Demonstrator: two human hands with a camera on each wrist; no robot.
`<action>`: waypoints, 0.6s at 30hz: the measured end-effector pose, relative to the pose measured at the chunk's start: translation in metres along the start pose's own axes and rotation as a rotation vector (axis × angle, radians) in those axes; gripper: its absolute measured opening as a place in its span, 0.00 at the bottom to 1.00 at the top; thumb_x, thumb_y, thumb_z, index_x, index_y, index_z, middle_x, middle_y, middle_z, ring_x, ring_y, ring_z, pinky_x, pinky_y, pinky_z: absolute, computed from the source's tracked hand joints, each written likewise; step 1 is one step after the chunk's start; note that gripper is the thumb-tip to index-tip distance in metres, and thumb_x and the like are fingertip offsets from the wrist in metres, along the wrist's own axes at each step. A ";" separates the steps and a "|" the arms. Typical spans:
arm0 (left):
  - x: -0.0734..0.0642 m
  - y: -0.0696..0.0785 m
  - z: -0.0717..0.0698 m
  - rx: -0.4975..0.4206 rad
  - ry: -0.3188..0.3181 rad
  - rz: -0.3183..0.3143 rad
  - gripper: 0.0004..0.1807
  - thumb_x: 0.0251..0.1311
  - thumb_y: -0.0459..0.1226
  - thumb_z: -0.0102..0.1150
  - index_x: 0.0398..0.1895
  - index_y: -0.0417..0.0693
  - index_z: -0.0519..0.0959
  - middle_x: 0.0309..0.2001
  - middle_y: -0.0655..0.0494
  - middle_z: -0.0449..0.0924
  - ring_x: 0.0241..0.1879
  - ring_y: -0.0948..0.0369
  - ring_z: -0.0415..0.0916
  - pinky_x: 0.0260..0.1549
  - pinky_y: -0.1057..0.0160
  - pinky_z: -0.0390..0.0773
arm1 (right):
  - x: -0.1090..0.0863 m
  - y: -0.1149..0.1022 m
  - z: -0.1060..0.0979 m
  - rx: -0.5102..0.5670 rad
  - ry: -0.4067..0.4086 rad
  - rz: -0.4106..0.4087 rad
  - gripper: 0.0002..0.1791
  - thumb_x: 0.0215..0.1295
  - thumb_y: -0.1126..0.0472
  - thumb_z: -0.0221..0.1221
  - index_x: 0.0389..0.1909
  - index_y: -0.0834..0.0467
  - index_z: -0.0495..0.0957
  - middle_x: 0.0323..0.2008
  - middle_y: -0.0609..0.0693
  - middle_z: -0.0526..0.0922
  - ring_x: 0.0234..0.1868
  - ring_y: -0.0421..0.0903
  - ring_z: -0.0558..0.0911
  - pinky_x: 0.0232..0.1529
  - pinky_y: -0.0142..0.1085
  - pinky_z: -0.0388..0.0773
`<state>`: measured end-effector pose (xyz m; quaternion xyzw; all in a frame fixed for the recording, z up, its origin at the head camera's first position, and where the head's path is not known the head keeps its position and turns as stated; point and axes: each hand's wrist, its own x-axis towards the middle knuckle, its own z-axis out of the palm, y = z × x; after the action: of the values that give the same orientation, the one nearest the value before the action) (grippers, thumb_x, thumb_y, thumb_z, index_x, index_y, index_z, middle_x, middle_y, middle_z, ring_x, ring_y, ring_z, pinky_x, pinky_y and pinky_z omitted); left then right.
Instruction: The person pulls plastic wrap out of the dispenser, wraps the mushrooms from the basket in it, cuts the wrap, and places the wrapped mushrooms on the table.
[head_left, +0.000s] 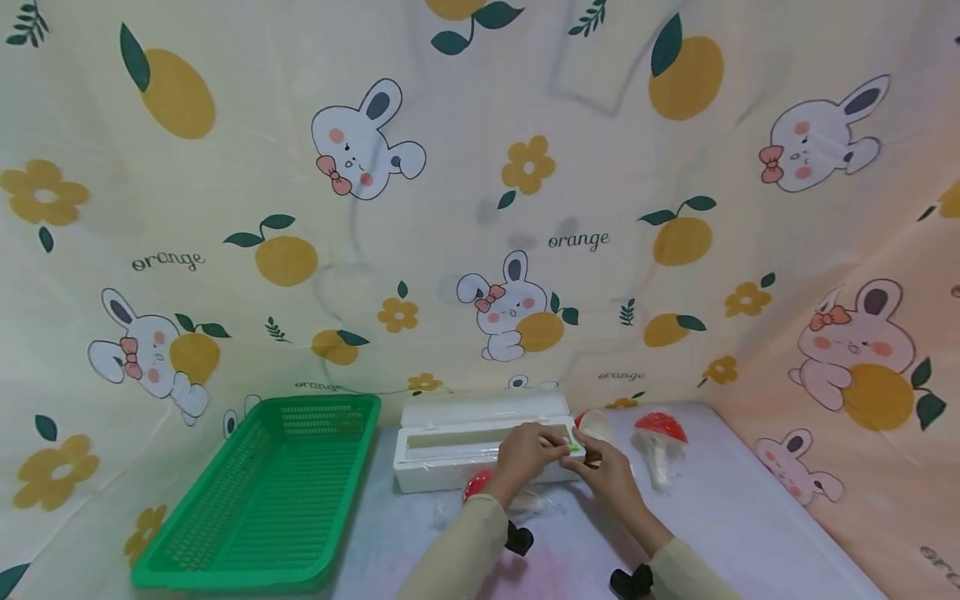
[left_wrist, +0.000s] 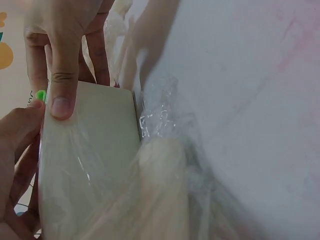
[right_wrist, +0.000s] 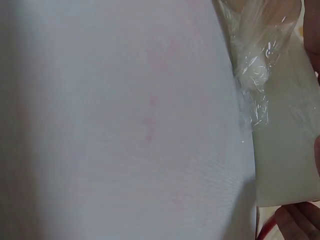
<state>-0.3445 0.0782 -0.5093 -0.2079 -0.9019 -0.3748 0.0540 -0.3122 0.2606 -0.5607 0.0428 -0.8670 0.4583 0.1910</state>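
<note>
A white cling film dispenser box (head_left: 442, 477) stands with its lid (head_left: 487, 408) raised at the back. My right hand (head_left: 606, 475) grips its right end, thumb on the front face and fingers around the end. At that same corner my left hand (head_left: 528, 454) pinches at a small green slide cutter (left_wrist: 41, 95), fingers curled. Clear film (left_wrist: 90, 170) hangs over the box's front. Close before the box lies a toy mushroom (head_left: 477, 483) with a red cap, wrapped in clear film and partly hidden by my left arm; its pale stem (left_wrist: 162, 175) shows in the left wrist view.
A green plastic basket (head_left: 247, 575) stands to the left. Right of the box lies another red-capped mushroom (head_left: 660, 450) in clear film, and one more mushroom (head_left: 597, 423) sits behind my right hand. A patterned cloth (head_left: 480, 208) hangs behind the table.
</note>
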 end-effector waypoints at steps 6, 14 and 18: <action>-0.001 0.001 -0.006 0.005 -0.008 -0.009 0.02 0.63 0.45 0.78 0.35 0.61 0.93 0.38 0.67 0.86 0.37 0.68 0.83 0.36 0.65 0.79 | 0.001 -0.006 0.002 -0.021 -0.002 0.022 0.38 0.60 0.60 0.78 0.71 0.60 0.78 0.47 0.58 0.90 0.41 0.47 0.88 0.37 0.28 0.83; -0.001 -0.006 -0.014 0.000 0.006 0.036 0.03 0.63 0.44 0.78 0.36 0.57 0.93 0.37 0.65 0.86 0.34 0.69 0.79 0.35 0.67 0.78 | 0.004 -0.006 0.001 -0.033 -0.016 0.048 0.38 0.61 0.60 0.78 0.72 0.60 0.78 0.44 0.57 0.90 0.40 0.45 0.86 0.36 0.29 0.82; -0.003 -0.010 -0.017 0.022 0.002 0.030 0.04 0.63 0.45 0.78 0.35 0.58 0.93 0.37 0.66 0.85 0.33 0.70 0.78 0.34 0.67 0.77 | 0.005 -0.005 0.000 -0.042 -0.028 0.053 0.38 0.61 0.60 0.78 0.72 0.60 0.77 0.43 0.56 0.90 0.39 0.44 0.86 0.34 0.28 0.81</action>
<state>-0.3471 0.0591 -0.5042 -0.2206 -0.9026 -0.3644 0.0628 -0.3158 0.2584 -0.5551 0.0222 -0.8798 0.4443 0.1675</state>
